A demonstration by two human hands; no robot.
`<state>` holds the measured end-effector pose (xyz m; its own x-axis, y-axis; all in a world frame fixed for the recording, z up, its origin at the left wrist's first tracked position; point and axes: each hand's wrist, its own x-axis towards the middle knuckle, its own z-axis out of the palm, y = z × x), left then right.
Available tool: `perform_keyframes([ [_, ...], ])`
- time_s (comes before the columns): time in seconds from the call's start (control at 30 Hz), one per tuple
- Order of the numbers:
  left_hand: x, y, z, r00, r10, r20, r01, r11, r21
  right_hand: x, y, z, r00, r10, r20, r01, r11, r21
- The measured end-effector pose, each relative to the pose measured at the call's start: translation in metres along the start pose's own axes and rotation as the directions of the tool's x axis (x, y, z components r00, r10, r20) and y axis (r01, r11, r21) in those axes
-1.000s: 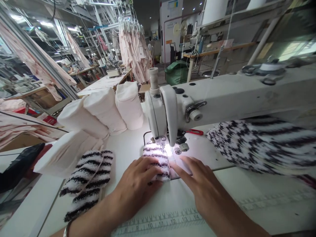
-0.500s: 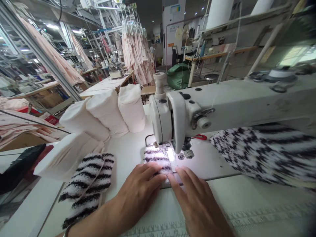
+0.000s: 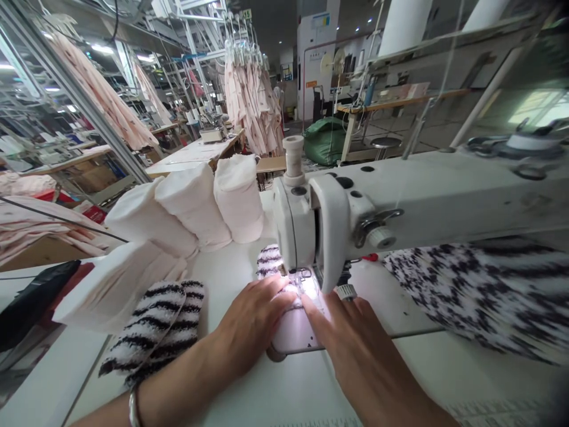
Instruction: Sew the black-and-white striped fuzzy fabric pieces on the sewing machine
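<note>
A fuzzy black-and-white striped fabric piece (image 3: 270,262) lies under the needle of a white industrial sewing machine head (image 3: 302,225), lit by its lamp. A pale, smooth layer (image 3: 296,332) shows at its near end. My left hand (image 3: 253,320) presses flat on the striped fabric, just left of the presser foot. My right hand (image 3: 351,338) rests its fingertips on the pale layer, to the right of the foot. The needle area is partly hidden by the machine head and my fingers. A bangle circles my left wrist.
A stack of striped fabric pieces (image 3: 155,326) lies left of my left arm, beside white folded fabric rolls (image 3: 200,204). A bulky striped knit (image 3: 471,290) sits under the machine arm at right. Further tables and hanging pink garments (image 3: 251,104) stand behind.
The fabric has turned under the needle, and its pale near end now shows between my hands. My hands have moved closer to the machine head, and the view has shifted slightly.
</note>
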<state>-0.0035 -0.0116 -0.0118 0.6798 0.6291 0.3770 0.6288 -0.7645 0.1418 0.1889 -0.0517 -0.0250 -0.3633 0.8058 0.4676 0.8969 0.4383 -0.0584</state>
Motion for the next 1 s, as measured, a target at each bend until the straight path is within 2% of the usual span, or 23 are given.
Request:
perform_keyframes([
  [0.17,0.005,-0.011,0.003,0.999,0.031,-0.035,-0.030,1.000,0.006,-0.011,-0.003,0.002,1.000,0.027,-0.009,-0.027,0.999,0.036],
  [0.27,0.008,-0.008,-0.005,1.000,-0.002,0.025,0.001,0.999,0.036,-0.023,-0.005,0.004,0.999,0.045,0.004,-0.045,0.997,0.056],
  [0.37,0.009,0.000,-0.012,0.991,-0.074,0.112,0.061,0.992,0.111,-0.034,-0.005,0.003,1.000,0.000,-0.004,0.000,1.000,0.010],
  [0.47,0.011,0.006,-0.014,0.986,-0.084,0.144,0.062,0.987,0.150,-0.043,-0.003,0.002,0.999,-0.033,-0.006,0.032,0.999,-0.009],
  [0.6,0.024,0.002,-0.006,0.982,-0.120,0.143,0.094,0.979,0.179,-0.049,-0.002,0.006,0.999,-0.038,-0.022,0.038,0.999,0.017],
  [0.7,0.033,-0.007,0.000,0.978,-0.178,0.110,0.155,0.969,0.190,-0.050,-0.006,0.007,0.996,0.025,-0.084,-0.018,0.997,0.078],
  [0.8,0.021,0.002,-0.003,0.969,-0.238,0.067,0.223,0.958,0.178,-0.048,-0.014,0.001,0.990,0.052,-0.134,-0.026,0.982,0.188],
  [0.9,-0.017,0.037,-0.011,0.950,-0.312,0.011,0.311,0.949,0.061,-0.042,-0.032,-0.007,0.991,0.076,-0.112,-0.034,0.941,0.335],
  [0.93,-0.032,0.051,-0.013,0.929,-0.370,-0.008,0.365,0.920,-0.144,-0.039,-0.040,-0.009,0.988,0.110,-0.106,-0.060,0.919,0.391],
  [1.0,-0.059,0.074,-0.014,0.847,-0.532,-0.012,0.477,0.768,-0.428,-0.032,-0.059,-0.012,0.977,0.178,-0.120,-0.099,0.870,0.484],
])
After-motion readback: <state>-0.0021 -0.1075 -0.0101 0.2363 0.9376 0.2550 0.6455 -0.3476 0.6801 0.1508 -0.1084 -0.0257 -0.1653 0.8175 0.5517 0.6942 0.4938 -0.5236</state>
